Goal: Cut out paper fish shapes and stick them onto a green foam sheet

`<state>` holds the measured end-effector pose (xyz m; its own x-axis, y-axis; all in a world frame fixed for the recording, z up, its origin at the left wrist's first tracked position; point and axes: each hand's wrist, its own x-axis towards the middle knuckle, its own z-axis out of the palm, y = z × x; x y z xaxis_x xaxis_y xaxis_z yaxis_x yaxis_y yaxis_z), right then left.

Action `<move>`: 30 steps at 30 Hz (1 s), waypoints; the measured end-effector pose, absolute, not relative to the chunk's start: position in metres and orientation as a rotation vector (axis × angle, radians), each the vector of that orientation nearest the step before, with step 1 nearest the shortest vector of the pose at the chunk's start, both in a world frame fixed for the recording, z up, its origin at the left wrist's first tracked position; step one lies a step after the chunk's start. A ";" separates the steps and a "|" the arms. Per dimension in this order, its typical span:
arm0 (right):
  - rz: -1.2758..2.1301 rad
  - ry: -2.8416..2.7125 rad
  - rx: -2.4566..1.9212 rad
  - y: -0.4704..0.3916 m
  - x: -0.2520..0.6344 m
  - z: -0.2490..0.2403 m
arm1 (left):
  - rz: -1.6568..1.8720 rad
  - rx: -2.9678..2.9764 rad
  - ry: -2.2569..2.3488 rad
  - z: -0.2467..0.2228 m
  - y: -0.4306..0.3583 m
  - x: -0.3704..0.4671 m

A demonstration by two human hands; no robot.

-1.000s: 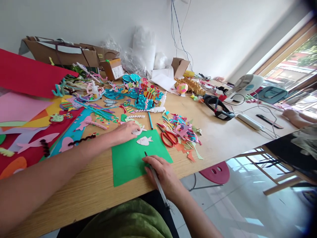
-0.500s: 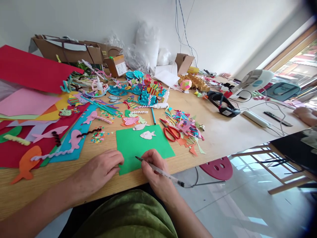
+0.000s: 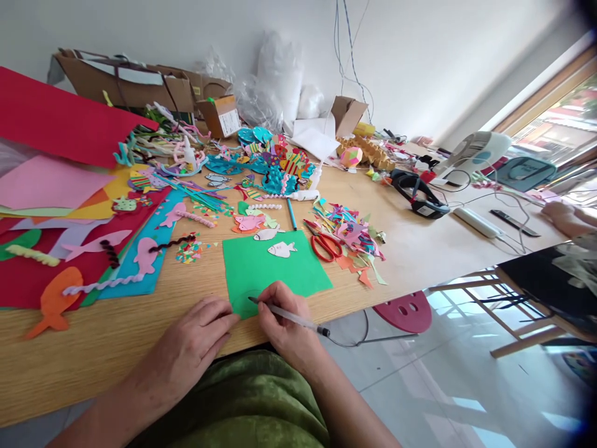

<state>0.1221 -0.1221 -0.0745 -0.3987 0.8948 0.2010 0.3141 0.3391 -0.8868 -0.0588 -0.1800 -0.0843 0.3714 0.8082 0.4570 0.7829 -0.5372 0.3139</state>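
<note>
My right hand [image 3: 288,323] is closed around a pen [image 3: 298,320] with a clear barrel and a dark cap end. Its tip touches the lower part of a green sheet of paper [image 3: 303,267], where a faint curved line shows. Flat at the sheet's lower left corner rests my left hand [image 3: 200,333], its fingers stretched out and holding nothing. Two white fish cutouts lie near the sheet's top: one fish [image 3: 282,249] on the green paper, the other fish [image 3: 268,234] across its upper edge. Red-handled scissors [image 3: 325,246] lie beside the sheet's right edge.
Paper scraps [image 3: 349,230] are heaped right of the sheet, and a blue pen [image 3: 291,214] lies beyond it. Coloured paper sheets [image 3: 28,274] with fish cutouts spread leftward. A black headset [image 3: 420,194] and white fan [image 3: 480,155] stand right. Another person's hand [image 3: 562,214] shows far right.
My right hand has moved the pen slightly left, and a faint curve now shows by its tip. My left hand has shifted slightly right and down, fingers flatter. The view has shifted slightly.
</note>
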 end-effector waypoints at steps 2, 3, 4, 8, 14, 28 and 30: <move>1.013 -1.913 -1.051 -0.122 0.121 -0.076 | 0.899 2.586 1.492 -0.084 -0.180 -0.058; 1.005 -1.922 -1.045 -0.122 0.121 -0.076 | 0.903 2.590 1.494 -0.084 -0.181 -0.057; 0.998 -1.929 -1.040 -0.121 0.121 -0.077 | 0.907 2.592 1.496 -0.084 -0.181 -0.057; 1.013 -1.958 -1.026 -0.119 0.117 -0.076 | 0.932 2.590 1.506 -0.084 -0.182 -0.056; 1.001 -1.973 -1.045 -0.118 0.113 -0.080 | 0.873 2.603 1.501 -0.087 -0.183 -0.058; 0.894 -2.016 -1.065 -0.118 0.114 -0.083 | 0.869 2.506 1.503 -0.088 -0.184 -0.057; 0.897 -2.016 -1.067 -0.118 0.114 -0.084 | 0.879 2.531 1.502 -0.089 -0.184 -0.057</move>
